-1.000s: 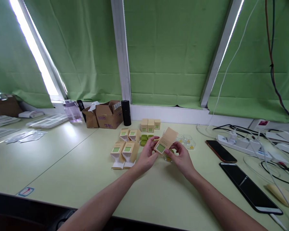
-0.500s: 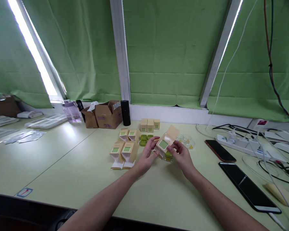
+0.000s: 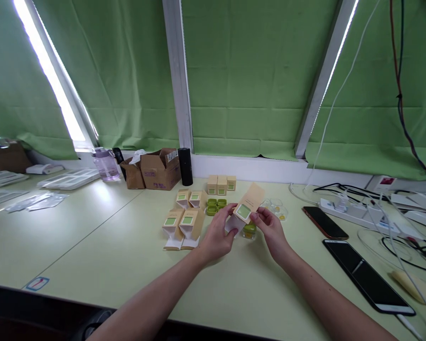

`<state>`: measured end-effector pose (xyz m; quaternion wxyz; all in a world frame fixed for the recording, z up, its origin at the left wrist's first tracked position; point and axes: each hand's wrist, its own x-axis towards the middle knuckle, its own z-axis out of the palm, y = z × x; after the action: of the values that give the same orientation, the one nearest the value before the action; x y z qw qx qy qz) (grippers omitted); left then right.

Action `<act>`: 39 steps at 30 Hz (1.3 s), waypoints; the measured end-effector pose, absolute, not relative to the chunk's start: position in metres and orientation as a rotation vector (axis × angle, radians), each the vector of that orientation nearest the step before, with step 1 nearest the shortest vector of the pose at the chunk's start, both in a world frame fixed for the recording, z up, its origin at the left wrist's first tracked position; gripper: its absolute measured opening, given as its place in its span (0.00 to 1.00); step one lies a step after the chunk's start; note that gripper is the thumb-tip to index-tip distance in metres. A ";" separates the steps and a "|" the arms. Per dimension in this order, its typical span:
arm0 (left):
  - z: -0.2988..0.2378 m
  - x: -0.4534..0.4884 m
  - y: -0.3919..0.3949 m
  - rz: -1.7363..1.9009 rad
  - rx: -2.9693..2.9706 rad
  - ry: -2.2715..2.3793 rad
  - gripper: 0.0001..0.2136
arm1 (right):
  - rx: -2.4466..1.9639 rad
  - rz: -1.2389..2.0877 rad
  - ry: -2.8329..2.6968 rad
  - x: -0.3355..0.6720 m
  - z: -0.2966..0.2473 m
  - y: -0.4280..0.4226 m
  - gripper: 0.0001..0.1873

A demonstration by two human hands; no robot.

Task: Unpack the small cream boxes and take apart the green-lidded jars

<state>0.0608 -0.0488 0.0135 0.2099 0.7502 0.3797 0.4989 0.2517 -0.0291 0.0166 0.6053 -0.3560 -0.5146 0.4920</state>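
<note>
Tan cardboard carton (image 3: 246,207) with a green label sits mid-frame, pinched by left hand (image 3: 218,234) and right hand (image 3: 272,232) above a green jar (image 3: 249,230).

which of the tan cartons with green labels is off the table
The carton pinched between the left hand and right hand; all the others rest on the table.

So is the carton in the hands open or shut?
Open: the carton, held by the left hand and right hand, shows white inner flaps spread at its lower end, not tucked in.
</note>
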 end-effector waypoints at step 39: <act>0.016 0.066 -0.048 1.430 1.729 0.932 0.25 | -0.865 1.122 -1.262 0.252 0.010 -0.025 0.31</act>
<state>0.0658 -0.0479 0.0158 0.3484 0.6670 0.3594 0.5518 0.2525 -0.0252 0.0095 0.5826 -0.3704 -0.5407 0.4806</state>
